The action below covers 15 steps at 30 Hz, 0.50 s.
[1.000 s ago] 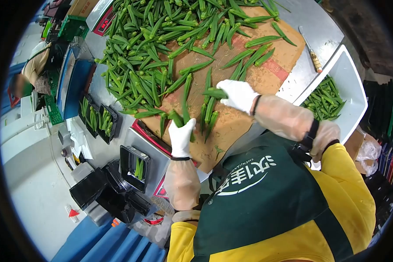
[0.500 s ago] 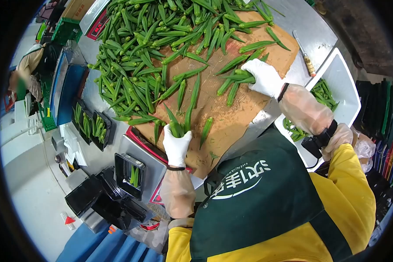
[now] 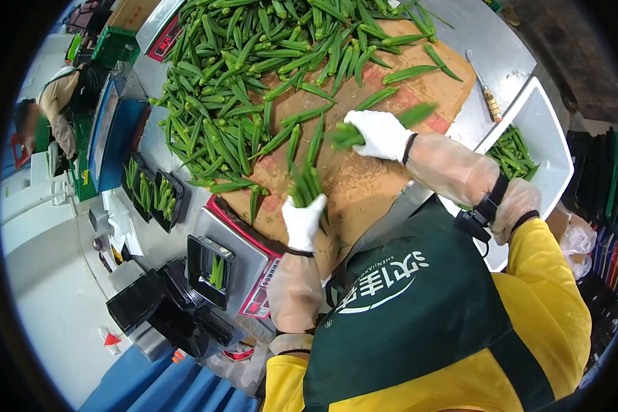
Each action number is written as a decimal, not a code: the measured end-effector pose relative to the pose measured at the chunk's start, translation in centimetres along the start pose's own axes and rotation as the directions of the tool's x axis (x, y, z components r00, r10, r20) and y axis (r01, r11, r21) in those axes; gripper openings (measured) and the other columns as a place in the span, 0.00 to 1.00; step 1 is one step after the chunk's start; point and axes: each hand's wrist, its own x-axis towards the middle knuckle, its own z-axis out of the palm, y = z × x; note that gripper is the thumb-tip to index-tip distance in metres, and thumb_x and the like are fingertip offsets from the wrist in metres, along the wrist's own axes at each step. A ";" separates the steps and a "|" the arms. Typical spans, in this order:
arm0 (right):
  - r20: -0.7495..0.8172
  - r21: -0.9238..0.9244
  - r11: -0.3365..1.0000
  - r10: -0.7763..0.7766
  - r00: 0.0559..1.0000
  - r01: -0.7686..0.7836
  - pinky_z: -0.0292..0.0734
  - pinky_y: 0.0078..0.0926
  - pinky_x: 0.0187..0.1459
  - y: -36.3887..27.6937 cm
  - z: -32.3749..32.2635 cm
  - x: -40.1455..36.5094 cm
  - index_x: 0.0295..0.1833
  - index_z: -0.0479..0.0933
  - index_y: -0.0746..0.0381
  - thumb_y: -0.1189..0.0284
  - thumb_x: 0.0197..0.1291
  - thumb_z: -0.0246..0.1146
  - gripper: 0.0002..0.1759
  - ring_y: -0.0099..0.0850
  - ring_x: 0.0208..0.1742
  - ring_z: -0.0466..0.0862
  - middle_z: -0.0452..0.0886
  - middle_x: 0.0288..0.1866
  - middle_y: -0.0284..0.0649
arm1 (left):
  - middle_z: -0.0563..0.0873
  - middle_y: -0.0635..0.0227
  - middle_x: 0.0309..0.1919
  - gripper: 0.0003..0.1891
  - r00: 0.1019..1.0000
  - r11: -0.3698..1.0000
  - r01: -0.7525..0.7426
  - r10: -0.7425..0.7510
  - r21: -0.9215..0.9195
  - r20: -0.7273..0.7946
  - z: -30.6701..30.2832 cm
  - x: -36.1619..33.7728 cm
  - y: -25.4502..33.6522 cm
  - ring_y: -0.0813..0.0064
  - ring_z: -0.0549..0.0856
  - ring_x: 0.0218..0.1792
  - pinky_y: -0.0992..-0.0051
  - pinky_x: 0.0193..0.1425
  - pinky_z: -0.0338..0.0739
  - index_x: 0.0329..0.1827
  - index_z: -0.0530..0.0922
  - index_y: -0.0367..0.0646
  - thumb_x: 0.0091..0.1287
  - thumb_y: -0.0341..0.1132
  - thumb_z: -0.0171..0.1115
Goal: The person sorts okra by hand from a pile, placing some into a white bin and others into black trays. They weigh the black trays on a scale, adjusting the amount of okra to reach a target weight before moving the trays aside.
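Observation:
White gloves cover both of my hands over a brown cardboard sheet (image 3: pixel 364 178). My left hand (image 3: pixel 303 223) is closed round a small bunch of okra (image 3: pixel 305 184), tips pointing up and away. To its upper right, my right hand (image 3: pixel 381 134) grips several more okra (image 3: pixel 347 137), slightly blurred, whose ends stick out on both sides of the fist. A large heap of loose okra (image 3: pixel 220 117) spreads across the far and left side of the cardboard, with single pods lying nearer my hands.
A black tray (image 3: pixel 218 292) holding a few okra sits on a scale (image 3: pixel 237 240) at the left. Filled black trays (image 3: pixel 166 199) stand beyond it. A wooden-handled knife (image 3: pixel 491 103) lies at right, near a white tub (image 3: pixel 559 147) containing okra. Another person (image 3: pixel 62 103) is at far left.
My left hand has moved right and slightly up with its okra. The right hand has shifted left and down with its bunch, so the two hands are closer together.

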 end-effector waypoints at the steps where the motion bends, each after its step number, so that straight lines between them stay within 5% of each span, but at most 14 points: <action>1: -0.046 0.194 0.973 0.133 0.990 -0.122 0.78 0.38 0.57 -0.9 -0.3 -0.1 0.59 0.73 0.67 0.65 0.43 0.77 0.37 0.41 0.57 0.82 0.82 0.54 0.49 | 0.89 0.67 0.40 0.15 1.000 0.999 -0.008 0.008 -0.045 -0.002 -0.3 0.6 1.6 0.77 0.86 0.38 0.75 0.45 0.81 0.48 0.83 0.35 0.58 0.27 0.74; 2: -0.066 0.382 0.896 0.269 0.961 -0.225 0.77 0.36 0.59 -1.4 -0.6 -0.1 0.62 0.73 0.69 0.63 0.43 0.79 0.41 0.39 0.60 0.82 0.82 0.58 0.51 | 0.89 0.66 0.39 0.15 1.000 0.996 -0.019 0.018 -0.091 -0.006 -0.5 1.2 2.8 0.75 0.87 0.36 0.73 0.43 0.81 0.48 0.84 0.35 0.59 0.27 0.73; 3: -0.124 0.457 0.875 0.242 0.962 -0.161 0.78 0.32 0.60 -0.9 0.0 -0.2 0.66 0.70 0.72 0.64 0.50 0.78 0.41 0.34 0.61 0.82 0.79 0.64 0.52 | 0.89 0.65 0.40 0.15 0.997 0.963 0.047 -0.031 -0.265 0.065 -0.8 1.9 3.9 0.74 0.87 0.37 0.73 0.43 0.81 0.49 0.83 0.35 0.59 0.26 0.73; 6: 0.284 0.925 0.242 0.067 0.957 -0.291 0.80 0.32 0.58 -1.0 -2.5 -0.3 0.65 0.72 0.70 0.71 0.56 0.74 0.32 0.35 0.56 0.85 0.82 0.60 0.49 | 0.88 0.61 0.45 0.17 0.964 0.822 0.194 -0.058 -0.535 0.261 0.4 3.2 6.4 0.70 0.87 0.42 0.71 0.46 0.82 0.54 0.80 0.34 0.62 0.25 0.69; 7: 0.254 0.942 0.201 0.092 0.963 -0.267 0.82 0.33 0.55 -0.6 -2.1 0.0 0.63 0.73 0.70 0.77 0.60 0.69 0.25 0.35 0.53 0.86 0.84 0.56 0.47 | 0.88 0.62 0.46 0.17 0.951 0.806 0.217 -0.048 -0.550 0.305 1.2 3.4 6.5 0.69 0.87 0.44 0.70 0.46 0.83 0.55 0.80 0.34 0.63 0.26 0.68; 11: 0.321 0.942 -0.141 0.128 0.938 -0.303 0.84 0.39 0.57 -0.4 -1.7 0.4 0.64 0.71 0.70 0.78 0.63 0.65 0.24 0.41 0.55 0.86 0.82 0.58 0.50 | 0.87 0.62 0.50 0.19 0.926 0.781 0.235 0.001 -0.579 0.378 3.7 4.7 5.8 0.65 0.87 0.49 0.69 0.47 0.82 0.59 0.78 0.35 0.65 0.28 0.66; 15: 0.372 0.907 -0.259 0.125 0.920 -0.331 0.85 0.37 0.55 -1.1 -1.6 -0.9 0.65 0.71 0.69 0.78 0.62 0.66 0.26 0.39 0.56 0.85 0.81 0.58 0.49 | 0.87 0.63 0.49 0.22 0.911 0.793 0.233 0.024 -0.563 0.411 3.8 3.7 7.2 0.65 0.87 0.48 0.68 0.48 0.82 0.63 0.75 0.36 0.66 0.28 0.65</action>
